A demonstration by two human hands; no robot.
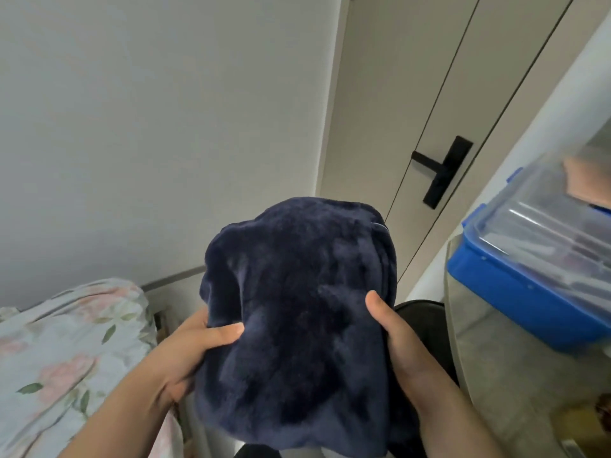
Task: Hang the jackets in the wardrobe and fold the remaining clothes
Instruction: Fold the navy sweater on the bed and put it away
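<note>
**Navy fleece held up between both hands**

While I stand facing the pale wall, I hold a bundled dark navy fleece garment (297, 325) up in front of me, at the centre of my view and reaching down towards 6 o'clock. It is plush and rumpled, gathered into a rounded mass whose top bulges towards 12 o'clock; I cannot tell what kind of garment it is.

My left hand (188, 355) grips its edge at about 8 o'clock of the bundle, the thumb pressed across the front of the fabric and the fingers curled behind it. My right hand (396, 338) clasps the opposite edge at about 4 o'clock, the thumb lying on the front and pointing up, the fingers hidden behind the cloth. The garment sits squarely between the two hands and hangs below them, clear of any surface.

At 8 o'clock lies a bed with a floral cover (66, 352). At 3 o'clock a clear storage box with a blue base (515, 285) rests on a grey tabletop (496, 375). At 1 o'clock is a pale door (429, 94) with a black handle (443, 171).
</note>
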